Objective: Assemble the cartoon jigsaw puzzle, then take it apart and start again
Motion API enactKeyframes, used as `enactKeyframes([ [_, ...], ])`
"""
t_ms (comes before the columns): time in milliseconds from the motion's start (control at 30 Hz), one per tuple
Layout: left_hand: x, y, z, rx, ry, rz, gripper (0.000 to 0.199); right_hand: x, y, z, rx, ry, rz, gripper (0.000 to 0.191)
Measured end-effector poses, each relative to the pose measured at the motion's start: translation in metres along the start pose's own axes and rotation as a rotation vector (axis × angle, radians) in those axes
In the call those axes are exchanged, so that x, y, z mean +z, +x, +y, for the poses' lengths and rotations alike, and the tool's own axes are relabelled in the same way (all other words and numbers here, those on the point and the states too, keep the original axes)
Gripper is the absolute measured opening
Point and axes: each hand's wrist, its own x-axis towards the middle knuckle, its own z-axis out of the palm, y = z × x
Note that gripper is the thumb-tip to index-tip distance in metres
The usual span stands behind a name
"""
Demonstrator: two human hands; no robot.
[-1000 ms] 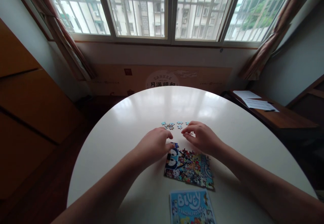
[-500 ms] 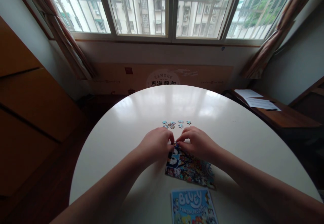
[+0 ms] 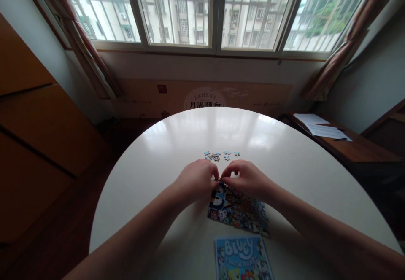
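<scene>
A partly assembled jigsaw puzzle (image 3: 236, 212) with a colourful cartoon picture lies on the white table, its upper part covered by my hands. My left hand (image 3: 199, 179) is closed at the puzzle's far left corner, thumb and fingers pinched at its edge. Facing it, my right hand (image 3: 248, 176) pinches a small puzzle piece (image 3: 219, 180) at the same corner, mostly hidden by the fingertips. Several loose puzzle pieces (image 3: 215, 157), some light blue, lie just beyond my hands. Nearer to me is a blue picture sheet (image 3: 242, 257) lettered "Bluey".
The round white table (image 3: 142, 174) fills the middle, its curved far edge near a long printed box (image 3: 139, 98) under the window. On the right, papers (image 3: 327, 130) and a dark pen lie on a wooden side table (image 3: 363, 147). A wooden cabinet (image 3: 38, 153) stands left.
My right hand's fingers have shifted slightly, leaving a gap between the index finger and thumb. My left hand stays at the puzzle corner. The whole view has shifted a little.
</scene>
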Motion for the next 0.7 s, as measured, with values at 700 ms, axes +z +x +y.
enactKeyframes([
  [700, 0.0053, -0.0013, 0.0009, 0.011, 0.020, -0.005, 0.018, 0.0066, -0.0045, 0.0000, -0.008, -0.047, 0.046, 0.011],
])
